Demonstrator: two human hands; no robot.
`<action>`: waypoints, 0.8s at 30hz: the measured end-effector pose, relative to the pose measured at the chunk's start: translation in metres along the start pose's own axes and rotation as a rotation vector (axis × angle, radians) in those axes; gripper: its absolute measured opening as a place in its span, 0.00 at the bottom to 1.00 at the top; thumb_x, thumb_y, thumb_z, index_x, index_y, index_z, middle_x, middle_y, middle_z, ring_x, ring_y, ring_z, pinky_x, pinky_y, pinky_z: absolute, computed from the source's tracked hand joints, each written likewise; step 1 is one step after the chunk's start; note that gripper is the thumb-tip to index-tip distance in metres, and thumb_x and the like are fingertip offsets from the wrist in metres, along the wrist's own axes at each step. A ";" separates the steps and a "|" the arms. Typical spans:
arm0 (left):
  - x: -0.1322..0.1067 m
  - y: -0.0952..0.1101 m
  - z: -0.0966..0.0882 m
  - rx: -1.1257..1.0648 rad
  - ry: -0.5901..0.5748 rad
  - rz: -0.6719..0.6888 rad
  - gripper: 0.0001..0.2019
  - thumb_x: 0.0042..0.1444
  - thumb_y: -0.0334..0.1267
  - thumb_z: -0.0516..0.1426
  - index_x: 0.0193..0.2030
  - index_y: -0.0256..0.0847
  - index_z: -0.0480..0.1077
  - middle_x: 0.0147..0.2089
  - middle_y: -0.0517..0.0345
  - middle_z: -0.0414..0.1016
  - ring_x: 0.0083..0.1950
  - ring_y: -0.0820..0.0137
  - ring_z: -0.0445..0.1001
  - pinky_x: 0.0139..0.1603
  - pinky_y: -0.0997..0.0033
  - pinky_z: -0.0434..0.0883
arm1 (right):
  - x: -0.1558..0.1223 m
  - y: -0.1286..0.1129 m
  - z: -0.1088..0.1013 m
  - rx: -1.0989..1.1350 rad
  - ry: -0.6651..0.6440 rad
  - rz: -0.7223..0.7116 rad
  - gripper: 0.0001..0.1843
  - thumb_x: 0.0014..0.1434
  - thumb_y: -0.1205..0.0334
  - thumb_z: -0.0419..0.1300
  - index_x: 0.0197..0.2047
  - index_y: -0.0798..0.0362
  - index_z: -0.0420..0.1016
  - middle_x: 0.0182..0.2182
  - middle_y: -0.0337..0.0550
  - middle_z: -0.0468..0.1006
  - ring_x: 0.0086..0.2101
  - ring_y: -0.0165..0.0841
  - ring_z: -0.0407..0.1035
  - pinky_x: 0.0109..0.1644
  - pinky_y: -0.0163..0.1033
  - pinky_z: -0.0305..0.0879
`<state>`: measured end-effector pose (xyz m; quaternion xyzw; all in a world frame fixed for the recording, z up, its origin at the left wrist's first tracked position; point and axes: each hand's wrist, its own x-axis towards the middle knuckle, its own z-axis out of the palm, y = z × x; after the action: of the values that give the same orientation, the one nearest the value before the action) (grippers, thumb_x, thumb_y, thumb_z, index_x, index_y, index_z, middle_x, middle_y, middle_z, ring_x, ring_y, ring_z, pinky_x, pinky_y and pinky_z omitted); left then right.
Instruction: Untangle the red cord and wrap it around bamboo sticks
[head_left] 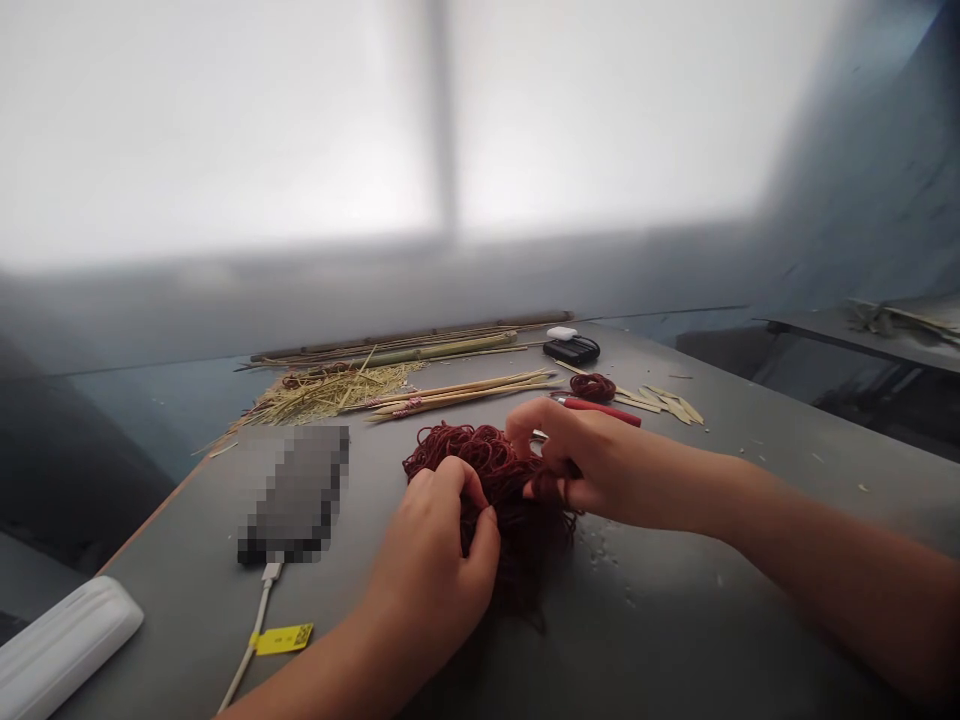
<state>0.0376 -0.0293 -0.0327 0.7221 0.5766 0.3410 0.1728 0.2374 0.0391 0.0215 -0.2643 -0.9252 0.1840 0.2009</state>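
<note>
A tangled heap of dark red cord (457, 445) lies on the grey table in front of me, its loose strands trailing toward me into shadow. My left hand (439, 545) is at the near left side of the heap, thumb and forefinger pinched together on the cord. On the right side, my right hand (600, 460) has its fingers curled into the heap, with strands looped around the lower fingers. Something small and shiny shows by its fingertips; I cannot make out what it is.
Behind the heap are bamboo sticks (457, 395), straw-like strips (337, 390), a small cord bundle (592, 387), a red-handled tool (607, 411) and flat slivers (679, 402). To the left are a blurred-out device (300, 490), its cable (259, 610) and a white case (71, 645).
</note>
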 end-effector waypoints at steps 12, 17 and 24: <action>0.010 -0.001 -0.009 0.022 -0.028 -0.076 0.01 0.57 0.36 0.51 0.35 0.45 0.62 0.36 0.57 0.72 0.39 0.62 0.70 0.39 0.62 0.65 | 0.012 0.043 -0.003 -0.470 0.362 -0.222 0.22 0.60 0.72 0.56 0.57 0.48 0.67 0.39 0.42 0.76 0.31 0.30 0.67 0.34 0.33 0.63; 0.013 0.001 -0.010 0.052 0.009 -0.088 0.02 0.57 0.38 0.51 0.34 0.45 0.62 0.34 0.58 0.71 0.37 0.63 0.70 0.36 0.64 0.64 | 0.016 0.055 -0.018 -0.489 0.697 -0.130 0.12 0.62 0.66 0.59 0.49 0.48 0.71 0.30 0.38 0.73 0.28 0.31 0.67 0.35 0.36 0.65; 0.017 0.005 -0.013 0.084 0.019 -0.063 0.01 0.56 0.37 0.52 0.34 0.44 0.63 0.35 0.58 0.70 0.37 0.63 0.70 0.36 0.64 0.63 | 0.008 0.059 -0.051 -0.528 1.001 0.067 0.10 0.60 0.59 0.64 0.46 0.47 0.74 0.30 0.40 0.74 0.29 0.36 0.70 0.38 0.42 0.66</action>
<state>0.0342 -0.0166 -0.0154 0.7070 0.6145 0.3176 0.1473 0.2802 0.1023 0.0407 -0.3898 -0.7228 -0.1951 0.5363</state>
